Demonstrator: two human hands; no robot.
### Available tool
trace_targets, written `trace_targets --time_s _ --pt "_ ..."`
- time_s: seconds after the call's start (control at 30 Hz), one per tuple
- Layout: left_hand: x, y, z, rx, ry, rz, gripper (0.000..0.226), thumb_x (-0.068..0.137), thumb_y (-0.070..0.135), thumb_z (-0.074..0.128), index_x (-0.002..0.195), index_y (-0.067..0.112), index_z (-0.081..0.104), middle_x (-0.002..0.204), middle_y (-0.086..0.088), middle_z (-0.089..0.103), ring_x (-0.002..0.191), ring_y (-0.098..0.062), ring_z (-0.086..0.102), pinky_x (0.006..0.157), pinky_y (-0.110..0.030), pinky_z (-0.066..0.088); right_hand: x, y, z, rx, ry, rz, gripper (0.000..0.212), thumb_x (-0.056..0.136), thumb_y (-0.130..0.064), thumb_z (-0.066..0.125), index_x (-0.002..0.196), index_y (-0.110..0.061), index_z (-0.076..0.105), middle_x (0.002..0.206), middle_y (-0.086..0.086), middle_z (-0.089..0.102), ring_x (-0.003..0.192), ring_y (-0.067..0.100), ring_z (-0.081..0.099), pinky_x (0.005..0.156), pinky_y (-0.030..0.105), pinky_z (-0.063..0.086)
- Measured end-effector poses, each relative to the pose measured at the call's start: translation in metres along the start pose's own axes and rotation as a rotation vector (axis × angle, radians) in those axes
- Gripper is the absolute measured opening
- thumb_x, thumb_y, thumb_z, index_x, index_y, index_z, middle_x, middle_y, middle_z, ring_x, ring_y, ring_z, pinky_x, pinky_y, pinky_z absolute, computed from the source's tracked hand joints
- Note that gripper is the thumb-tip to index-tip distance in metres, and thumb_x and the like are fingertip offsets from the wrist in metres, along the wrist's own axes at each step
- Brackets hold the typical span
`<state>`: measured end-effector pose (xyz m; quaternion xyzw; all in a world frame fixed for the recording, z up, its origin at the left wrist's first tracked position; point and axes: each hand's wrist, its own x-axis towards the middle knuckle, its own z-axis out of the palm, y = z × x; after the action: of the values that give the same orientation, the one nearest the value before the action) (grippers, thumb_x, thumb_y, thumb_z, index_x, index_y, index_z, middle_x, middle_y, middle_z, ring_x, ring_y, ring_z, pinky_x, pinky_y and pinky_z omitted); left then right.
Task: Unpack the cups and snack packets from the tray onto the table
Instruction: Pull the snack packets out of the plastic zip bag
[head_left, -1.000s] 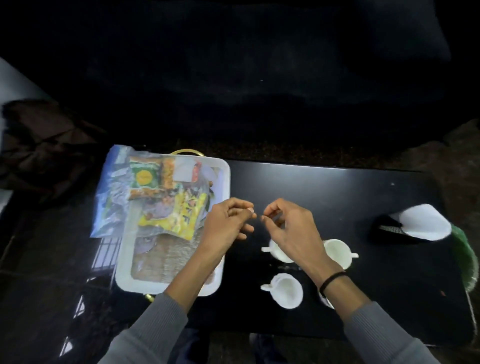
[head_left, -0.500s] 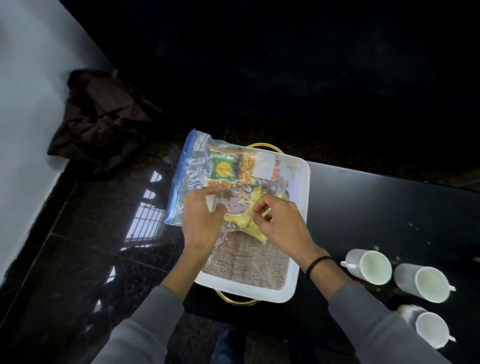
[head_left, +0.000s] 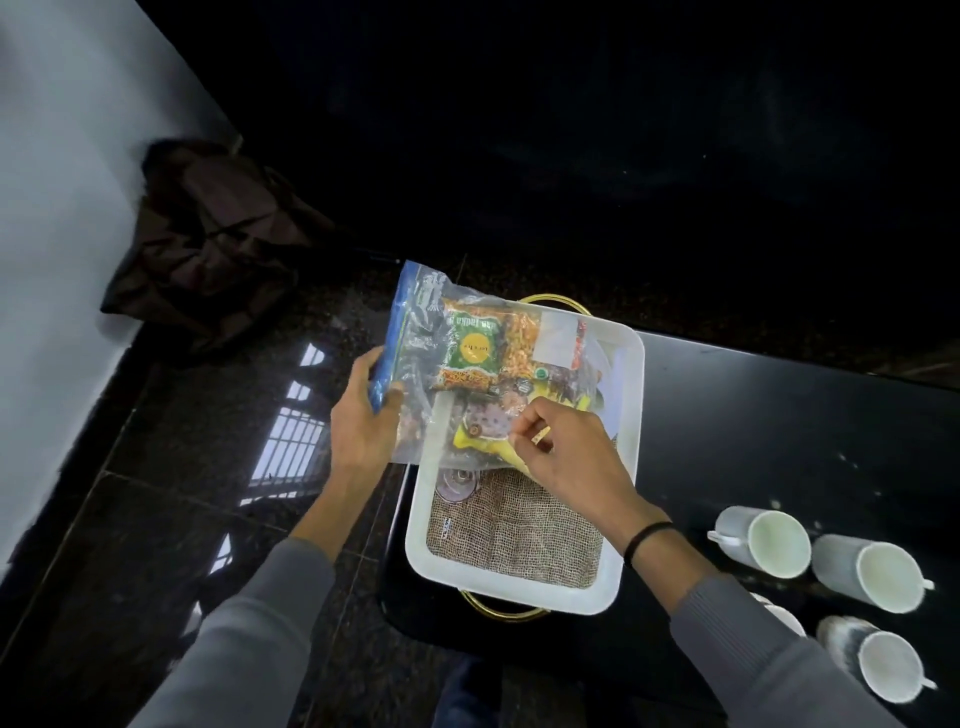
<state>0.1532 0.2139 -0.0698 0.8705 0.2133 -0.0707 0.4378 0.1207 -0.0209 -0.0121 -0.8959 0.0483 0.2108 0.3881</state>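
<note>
Gripping the snack bag (head_left: 467, 353) by its blue zip edge with our left hand (head_left: 358, 421), right hand (head_left: 566, 457) pinching its film; bag stretches between both hands, overhanging the tray (head_left: 519, 592) rim, cups (head_left: 769, 543) off right

Glossy black table (head_left: 779, 415), clear plastic bag (head_left: 415, 322)

- Bare table (head_left: 779, 415) is left between the tray (head_left: 514, 584) and the cups (head_left: 774, 543).
- The tray's far half is covered by the bag (head_left: 415, 322) of packets.
- Its near half is left uncovered.
</note>
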Motion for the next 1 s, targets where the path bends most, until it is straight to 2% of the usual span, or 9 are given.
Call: trace_targets --time_s 0.17,0.23,0.33,0.47,0.6,0.7,0.77,0.9,1.0 --pt "-0.021 0.019 -0.004 0.029 -0.102 0.007 0.03 0.098 0.015 0.063 0.125 0.028 0.068 0.093 0.004 0.073 0.07 -0.018 0.07 0.048 -0.008 0.047 -0.013 -0.015 -0.006 0.042 -0.041 -0.021 0.003 0.094 -0.024 0.064 0.091 -0.026 0.065 0.091 -0.013 0.068 0.074 0.008 0.066 0.068 0.035 0.06" --pt "-0.034 0.032 -0.005 0.036 -0.121 -0.015 0.03 0.096 0.016 0.066 0.125 0.021 0.07 0.102 -0.002 0.076 0.076 -0.012 0.073 0.054 -0.009 0.049 -0.018 -0.022 -0.008 0.077 -0.062 -0.029 0.004 0.097 -0.03 0.062 0.096 -0.027 0.066 0.094 -0.014 0.069 0.075 0.004 0.065 0.068 0.028 0.057" --pt "-0.06 0.054 -0.006 -0.154 -0.228 -0.006 0.033 0.089 0.008 0.073 0.117 0.025 0.074 0.104 0.0 0.077 0.078 -0.006 0.074 0.065 -0.033 0.062 -0.025 -0.034 -0.013 0.144 -0.095 0.02 0.026 0.098 -0.046 0.057 0.115 -0.028 0.064 0.11 -0.008 0.071 0.084 0.003 0.067 0.073 0.025 0.057" --pt "-0.089 0.076 -0.001 -0.242 -0.408 0.18 0.027 0.076 0.018 0.081 0.101 0.028 0.079 0.096 0.005 0.075 0.083 -0.021 0.072 0.073 -0.034 0.058 -0.036 -0.045 -0.023 0.103 -0.129 0.105 0.055 0.091 -0.074 0.042 0.122 -0.03 0.054 0.115 -0.005 0.068 0.101 0.016 0.069 0.087 0.04 0.058" --pt "-0.101 0.082 0.004 -0.385 -0.513 0.123 0.029 0.079 0.016 0.085 0.107 0.023 0.081 0.093 0.01 0.073 0.079 -0.012 0.07 0.069 -0.023 0.054 -0.044 -0.038 -0.038 -0.031 -0.013 0.124 0.037 0.103 -0.049 0.038 0.114 -0.022 0.06 0.094 -0.002 0.07 0.086 0.022 0.064 0.072 0.037 0.052" --pt "-0.106 0.085 0.002 -0.398 -0.481 -0.032 0.019 0.087 0.019 0.078 0.105 0.017 0.081 0.076 0.01 0.075 0.062 -0.008 0.068 0.053 -0.022 0.05 -0.05 -0.03 -0.053 -0.245 0.115 0.14 0.03 0.103 -0.038 0.035 0.113 -0.022 0.058 0.1 0.0 0.073 0.094 0.026 0.061 0.071 0.036 0.045" --pt "-0.105 0.087 -0.003 -0.232 -0.422 -0.068 0.012 0.09 0.024 0.074 0.1 0.022 0.081 0.062 0.009 0.074 0.053 -0.006 0.067 0.053 -0.026 0.054 -0.055 -0.029 -0.063 -0.311 0.2 0.108 0.028 0.104 -0.036 0.035 0.115 -0.02 0.054 0.093 0.003 0.07 0.092 0.031 0.065 0.068 0.037 0.048" --pt "-0.107 0.096 -0.02 0.216 -0.287 0.074 0.002 0.085 0.035 0.071 0.087 0.037 0.07 0.057 0.014 0.063 0.064 -0.005 0.066 0.062 -0.031 0.053 -0.067 -0.037 -0.077 -0.366 0.269 -0.04 0.023 0.106 -0.032 0.036 0.118 -0.017 0.049 0.076 -0.003 0.055 0.072 0.029 0.067 0.057 0.037 0.053" --pt "-0.112 0.113 -0.025 0.394 -0.019 0.318 0.034 0.078 0.029 0.075 0.102 0.024 0.052 0.083 0.01 0.06 0.08 -0.02 0.065 0.059 -0.033 0.046 -0.076 -0.048 -0.087 -0.399 0.258 -0.171 0.019 0.104 -0.024 0.042 0.121 -0.017 0.048 0.076 -0.004 0.05 0.069 0.029 0.063 0.054 0.031 0.038"
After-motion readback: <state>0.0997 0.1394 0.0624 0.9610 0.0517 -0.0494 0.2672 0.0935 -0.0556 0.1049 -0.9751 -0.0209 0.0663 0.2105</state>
